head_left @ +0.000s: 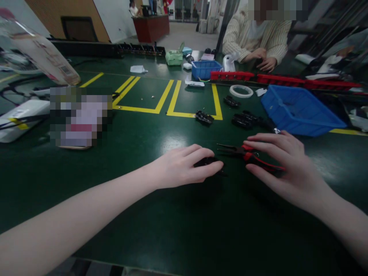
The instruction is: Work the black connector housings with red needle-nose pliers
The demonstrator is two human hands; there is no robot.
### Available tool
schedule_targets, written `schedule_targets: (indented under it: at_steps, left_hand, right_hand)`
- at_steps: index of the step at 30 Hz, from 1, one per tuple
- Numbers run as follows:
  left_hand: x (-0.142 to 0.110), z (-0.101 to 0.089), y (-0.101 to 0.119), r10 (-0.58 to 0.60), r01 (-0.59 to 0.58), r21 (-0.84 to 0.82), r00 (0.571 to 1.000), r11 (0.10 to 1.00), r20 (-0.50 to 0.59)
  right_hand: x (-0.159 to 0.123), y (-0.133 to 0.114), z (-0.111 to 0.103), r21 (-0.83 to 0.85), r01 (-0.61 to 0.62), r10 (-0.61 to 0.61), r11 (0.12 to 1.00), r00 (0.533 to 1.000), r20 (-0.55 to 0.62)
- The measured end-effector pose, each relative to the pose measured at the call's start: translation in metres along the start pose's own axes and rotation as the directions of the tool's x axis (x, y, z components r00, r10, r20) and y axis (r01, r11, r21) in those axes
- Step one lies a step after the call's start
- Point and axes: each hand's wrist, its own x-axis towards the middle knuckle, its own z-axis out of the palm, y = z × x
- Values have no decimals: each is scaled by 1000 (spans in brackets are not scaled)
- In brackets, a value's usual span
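Note:
My left hand [186, 165] is closed over a small black part [211, 161] low at the table's middle; the fingers cover much of it, and its kind does not show. Just to the right, my right hand [290, 168] has its thumb and fingers around the red-and-black handles of needle-nose pliers [244, 152]. Their thin jaws are parted and point left toward my left hand. Beyond the hands lie similar dark parts: one black part [204, 117] by the yellow tape, a cluster of black parts [245, 119], and a smaller black piece [231, 101].
A tilted blue bin [301, 109] stands beyond my right hand, near a white tape roll [241, 91]. Red strips [281, 81] cross the table behind. At left are a blurred-out phone [84, 120], a bottle [43, 53] and a white box [23, 119]. A person [258, 38] sits opposite.

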Motion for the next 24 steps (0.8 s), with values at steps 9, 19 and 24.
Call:
schedule_targets:
  at_steps: [9, 19, 24]
  left_hand:
    - [9, -3, 16, 23, -21, 22, 991, 1000, -132]
    - [9, 2, 20, 20, -20, -2, 991, 1000, -136]
    - [10, 0, 17, 23, -25, -12, 994, 1000, -107]
  right_hand:
    - [7, -53, 3, 397, -116, 125, 910, 992, 5]
    - [15, -49, 4, 581, -381, 195, 719, 914, 356]
    - [13, -48, 5, 603, -313, 167, 734, 943, 288]
